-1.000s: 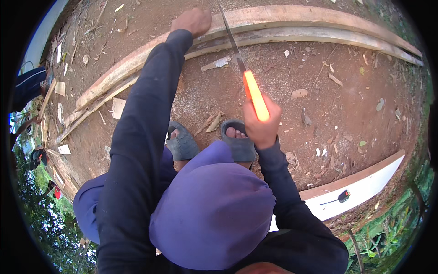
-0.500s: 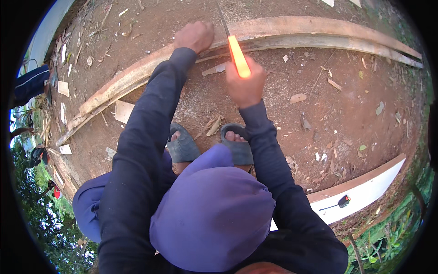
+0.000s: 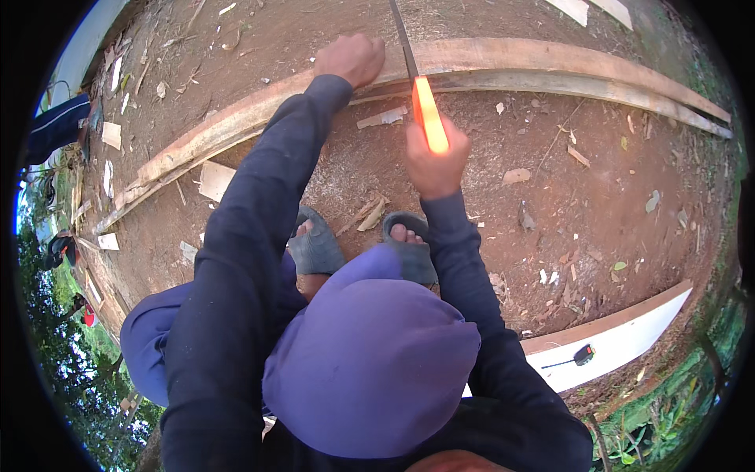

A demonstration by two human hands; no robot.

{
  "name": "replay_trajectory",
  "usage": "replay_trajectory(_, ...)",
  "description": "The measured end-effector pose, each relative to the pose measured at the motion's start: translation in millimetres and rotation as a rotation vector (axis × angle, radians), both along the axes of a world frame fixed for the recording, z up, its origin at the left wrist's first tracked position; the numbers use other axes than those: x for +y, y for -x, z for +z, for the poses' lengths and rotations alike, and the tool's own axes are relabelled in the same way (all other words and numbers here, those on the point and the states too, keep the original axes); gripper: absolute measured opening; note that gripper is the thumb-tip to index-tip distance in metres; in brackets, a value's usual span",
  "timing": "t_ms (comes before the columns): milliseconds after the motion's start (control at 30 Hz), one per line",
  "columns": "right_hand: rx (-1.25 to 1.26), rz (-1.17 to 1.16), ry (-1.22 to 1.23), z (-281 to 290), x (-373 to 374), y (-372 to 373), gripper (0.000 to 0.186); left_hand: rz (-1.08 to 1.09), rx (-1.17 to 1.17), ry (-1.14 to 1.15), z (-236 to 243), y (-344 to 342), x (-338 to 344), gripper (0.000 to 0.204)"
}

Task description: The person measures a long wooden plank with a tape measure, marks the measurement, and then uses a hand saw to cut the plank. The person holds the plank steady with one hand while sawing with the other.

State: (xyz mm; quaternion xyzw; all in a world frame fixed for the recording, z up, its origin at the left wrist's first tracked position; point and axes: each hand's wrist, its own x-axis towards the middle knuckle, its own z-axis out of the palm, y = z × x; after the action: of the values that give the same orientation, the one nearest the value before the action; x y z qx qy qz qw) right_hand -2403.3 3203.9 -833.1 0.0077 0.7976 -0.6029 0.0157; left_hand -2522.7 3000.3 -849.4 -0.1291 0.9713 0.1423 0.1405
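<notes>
A long wooden plank (image 3: 503, 55) lies across the ground in front of me, with another length of timber (image 3: 543, 83) along its near side. My left hand (image 3: 351, 60) rests on the plank, its fingers curled over the wood. To the right of it, my right hand (image 3: 437, 161) is wrapped around the bright orange handle of a handsaw (image 3: 429, 114). The saw's thin dark blade (image 3: 403, 39) crosses the plank and points away from me, running out of the picture at the top. The blade's teeth cannot be made out.
Wood offcuts (image 3: 215, 181) and leaves litter the brown dirt. My sandalled feet (image 3: 407, 250) stand on the near side of the plank. At the lower right, a white board (image 3: 621, 338) carries a tape measure (image 3: 583, 355). Someone's dark-clothed leg (image 3: 59, 130) shows at the far left.
My right hand has drawn the saw back a little toward me. My left hand stays on the plank. The whole view has shifted slightly.
</notes>
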Motion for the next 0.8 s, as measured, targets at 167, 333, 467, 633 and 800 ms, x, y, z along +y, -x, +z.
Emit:
replay_trajectory(167, 0.028, 0.049, -0.056, 10.0, 72.0, -147.8, 0.016, 0.075, -0.013, 0.048, 8.0, -3.8, -22.4, 0.056)
replay_trajectory(333, 0.012, 0.001, 0.072, -6.5, -13.0, 13.1, 0.017, 0.002, 0.084, 0.039, -6.3, 4.4, -7.2, 0.055)
replay_trajectory(467, -0.079, 0.025, 0.019, -8.0, 14.9, -34.2, 0.011, -0.008, 0.003, -0.018, 10.1, -1.1, 1.3, 0.055)
replay_trajectory(633, -0.061, 0.069, -0.049, 16.2, 75.8, -132.9, 0.014, 0.024, 0.028, 0.005, 27.0, -6.9, -7.4, 0.056)
replay_trajectory(800, 0.050, -0.063, 0.021, -4.2, -32.7, 40.8, 0.018, -0.045, 0.060, 0.020, 9.6, 9.7, 2.9, 0.053)
